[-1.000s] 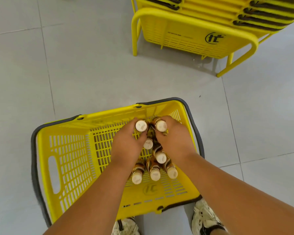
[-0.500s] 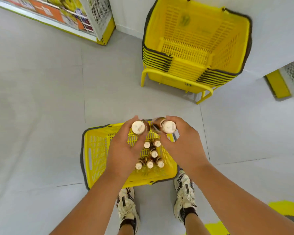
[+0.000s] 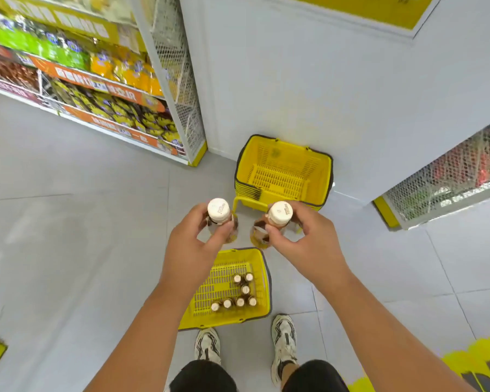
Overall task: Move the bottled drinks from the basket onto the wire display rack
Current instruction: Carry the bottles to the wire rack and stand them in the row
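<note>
The left hand [image 3: 191,250] is gripping one cream-capped bottled drink [image 3: 219,219] upright, and the right hand [image 3: 309,247] is gripping another [image 3: 275,222]. Seven bottles [image 3: 239,292] are standing in the yellow basket [image 3: 207,315] on the floor below, labels probably brown.

— What is the person wearing?
— Black shorts [image 3: 204,376], and chunky white trainers [image 3: 207,346] with dark grey panels and laces.
— Sleeves?
— None in sight; both forearms [image 3: 142,332] are bare down to the hands [image 3: 191,251], with no watch, ring or glove.
— Socks?
— A dark ankle sock [image 3: 284,366] shows on the right foot.
</note>
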The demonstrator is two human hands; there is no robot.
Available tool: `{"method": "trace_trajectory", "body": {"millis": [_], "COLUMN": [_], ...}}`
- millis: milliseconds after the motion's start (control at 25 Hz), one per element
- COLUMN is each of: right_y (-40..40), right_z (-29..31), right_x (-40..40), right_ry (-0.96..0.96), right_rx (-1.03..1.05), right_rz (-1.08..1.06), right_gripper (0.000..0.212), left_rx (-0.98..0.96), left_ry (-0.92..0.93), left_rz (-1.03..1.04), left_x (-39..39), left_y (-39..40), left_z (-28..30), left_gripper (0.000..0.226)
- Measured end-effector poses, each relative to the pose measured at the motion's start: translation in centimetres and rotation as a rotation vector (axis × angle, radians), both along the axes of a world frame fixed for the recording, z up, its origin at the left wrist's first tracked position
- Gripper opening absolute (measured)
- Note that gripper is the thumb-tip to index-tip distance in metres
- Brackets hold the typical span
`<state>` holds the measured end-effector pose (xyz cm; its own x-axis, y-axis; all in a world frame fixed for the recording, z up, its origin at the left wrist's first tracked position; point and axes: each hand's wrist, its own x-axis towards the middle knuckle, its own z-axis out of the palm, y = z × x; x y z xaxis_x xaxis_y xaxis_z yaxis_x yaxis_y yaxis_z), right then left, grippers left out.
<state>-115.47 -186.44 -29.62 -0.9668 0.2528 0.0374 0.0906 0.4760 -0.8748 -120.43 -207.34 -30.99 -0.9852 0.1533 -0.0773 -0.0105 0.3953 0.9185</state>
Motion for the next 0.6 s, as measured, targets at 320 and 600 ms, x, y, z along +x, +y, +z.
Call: {"method": "trace_trajectory", "body": {"millis": [320,600], "right_y": [-0.8,-2.5], "right_z": [17.2,28.2], "right_x": [-1.9,-3.7], "right_ry": [0.193,0.326], "right_rx": [-0.084,-0.057], "right_rz": [0.038,0.088], "right_gripper": [0.027,0.023], "left_rx": [0.228,0.185], "left_ry": [0.211,0.333], "left_rz": [0.087,0.011], "left_x": [-1.9,-3.6], "left_y": [-2.3,-5.2], "left_z": [18.3,28.9], "left_gripper": [0.031,0.023]}}
